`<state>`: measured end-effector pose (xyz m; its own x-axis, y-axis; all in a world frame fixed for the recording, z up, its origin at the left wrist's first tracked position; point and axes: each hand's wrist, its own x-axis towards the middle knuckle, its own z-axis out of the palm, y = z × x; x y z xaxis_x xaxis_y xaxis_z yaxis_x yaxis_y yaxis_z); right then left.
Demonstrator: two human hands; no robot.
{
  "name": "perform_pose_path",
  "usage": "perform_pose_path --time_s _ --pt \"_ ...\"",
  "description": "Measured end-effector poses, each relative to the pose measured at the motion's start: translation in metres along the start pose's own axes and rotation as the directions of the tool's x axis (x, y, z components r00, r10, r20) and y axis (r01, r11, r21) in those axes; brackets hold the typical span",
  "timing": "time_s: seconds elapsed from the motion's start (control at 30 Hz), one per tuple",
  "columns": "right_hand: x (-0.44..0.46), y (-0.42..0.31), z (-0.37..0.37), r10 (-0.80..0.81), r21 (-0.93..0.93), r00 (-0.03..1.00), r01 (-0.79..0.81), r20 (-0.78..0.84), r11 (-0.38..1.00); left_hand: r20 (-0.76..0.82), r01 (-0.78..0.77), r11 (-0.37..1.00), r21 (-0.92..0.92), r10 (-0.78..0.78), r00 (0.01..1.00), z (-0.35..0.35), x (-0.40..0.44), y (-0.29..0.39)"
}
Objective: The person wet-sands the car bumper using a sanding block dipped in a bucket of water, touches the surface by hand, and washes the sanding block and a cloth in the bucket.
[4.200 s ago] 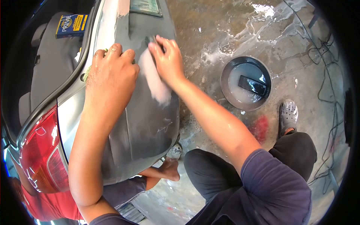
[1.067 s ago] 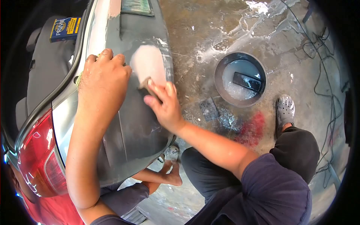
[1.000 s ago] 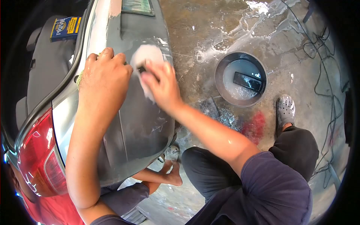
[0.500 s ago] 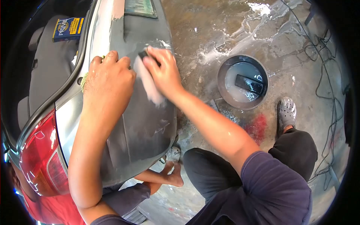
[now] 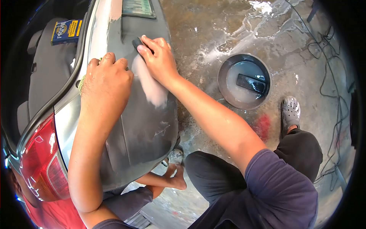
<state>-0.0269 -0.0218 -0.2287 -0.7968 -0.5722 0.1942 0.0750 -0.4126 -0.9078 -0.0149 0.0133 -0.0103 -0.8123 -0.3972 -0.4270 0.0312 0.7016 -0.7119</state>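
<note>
My right hand point(image 5: 159, 63) is closed around a small dark sanding block point(image 5: 137, 43), pressed to the grey car body panel point(image 5: 143, 139). Just below it runs a pale pinkish filler patch point(image 5: 152, 91) with smeared edges. My left hand point(image 5: 106, 82) rests knuckles up on the car's edge beside the rear opening, its fingers curled. Bits of a yellow-green textured cloth point(image 5: 81, 83) poke out from under that hand; the rest is hidden.
A round basin point(image 5: 220, 86) of cloudy water stands on the wet floor with a dark block point(image 5: 251, 83) inside. Cables point(image 5: 337, 114) lie at right. A blue-yellow box point(image 5: 68, 32) sits in the car. Another person's leg point(image 5: 175, 179) shows below the red tail light point(image 5: 42, 156).
My right hand and the sanding block have slid up and left along the panel, uncovering more of the filler patch. My left hand stays at the car's edge.
</note>
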Motion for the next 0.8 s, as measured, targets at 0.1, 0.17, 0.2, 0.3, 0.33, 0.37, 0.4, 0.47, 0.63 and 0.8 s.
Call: perform_pose_path --time_s 0.1,0.17,0.2,0.3,0.33,0.37,0.4,0.47,0.63,0.8 --pt "-0.021 -0.005 -0.003 -0.013 -0.008 1.000 0.013 0.004 1.000 0.032 0.015 0.999 0.028 -0.016 0.999 -0.002 0.002 -0.002" --pt "-0.091 -0.027 -0.028 0.002 0.016 0.999 -0.003 0.051 1.000 0.026 0.011 1.000 0.017 -0.011 1.000 0.000 0.000 -0.001" --pt "-0.112 -0.029 -0.035 -0.005 0.037 0.998 0.003 0.056 0.999 0.029 0.012 1.000 0.021 -0.013 1.000 0.000 0.001 -0.001" --pt "-0.097 -0.019 -0.032 0.007 0.065 0.997 -0.011 0.072 0.998 0.026 0.018 1.000 0.020 -0.018 0.999 -0.001 -0.001 0.001" --pt "-0.076 -0.013 -0.028 0.017 0.064 0.997 -0.022 0.076 0.998 0.014 0.016 1.000 0.007 -0.016 1.000 0.001 -0.002 0.000" --pt "-0.052 -0.006 -0.018 0.049 0.045 0.998 -0.050 0.026 0.998 -0.006 0.019 1.000 -0.003 -0.019 1.000 0.002 0.000 0.000" --pt "-0.026 0.000 -0.012 0.071 0.088 0.997 -0.073 0.015 0.993 -0.005 0.022 1.000 0.008 -0.022 1.000 0.002 0.001 0.000" --pt "-0.019 0.001 -0.013 0.092 0.089 0.996 -0.092 0.003 0.992 0.013 0.016 0.999 0.030 -0.016 1.000 0.001 0.000 0.000" --pt "-0.117 -0.033 -0.043 0.037 0.087 0.999 -0.040 0.036 0.995 0.025 0.013 0.999 0.041 -0.014 1.000 -0.002 0.001 0.001" --pt "-0.036 0.002 -0.013 0.027 0.064 1.000 -0.027 -0.010 0.998 -0.075 0.027 1.000 -0.005 -0.027 0.997 0.002 0.000 -0.003"
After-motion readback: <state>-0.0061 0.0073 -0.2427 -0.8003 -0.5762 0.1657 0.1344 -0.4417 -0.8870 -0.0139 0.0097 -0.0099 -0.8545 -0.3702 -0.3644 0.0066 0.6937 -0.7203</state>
